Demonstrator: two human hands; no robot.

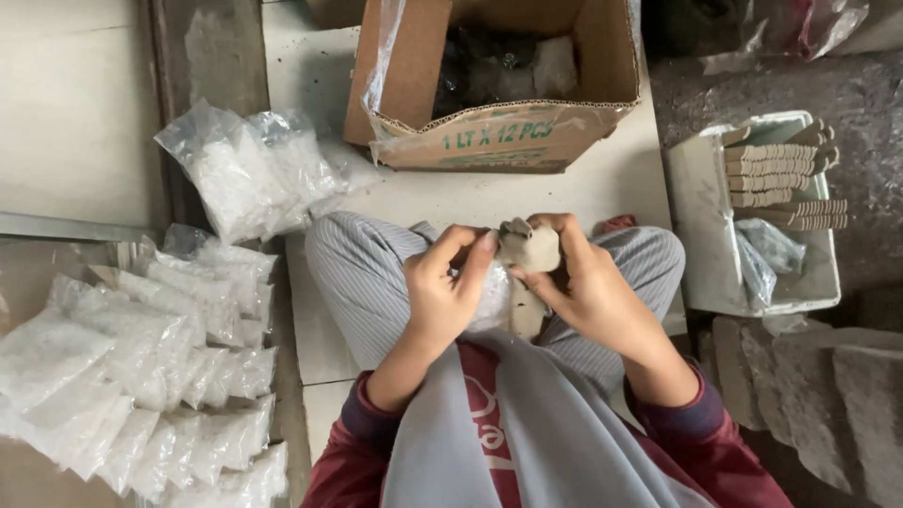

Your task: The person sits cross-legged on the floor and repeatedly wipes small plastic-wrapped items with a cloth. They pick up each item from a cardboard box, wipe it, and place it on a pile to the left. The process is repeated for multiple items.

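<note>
The person sits on the floor with both hands over their lap. The left hand pinches a small clear plastic bag of white bits, fingers closed on it. The right hand grips a tan cardboard piece, folded over the top of the bag — thumb in front, fingers curled behind.

The bag looks soft and light, and the plastic is likely slippery, so it is best held near the top where it bunches. The cardboard piece looks stiff but thin; it could bend or crease if squeezed hard. Holding it by the two sides of the fold seems safest.

A brown cardboard box stands open ahead of the knees. It has a plastic liner and something dark inside — I cannot tell what. On the right, a white tray holds rows of folded cardboard pieces and a bit of clear plastic. On the left lies a big heap of filled bags, with another pile of bags further up.
</note>
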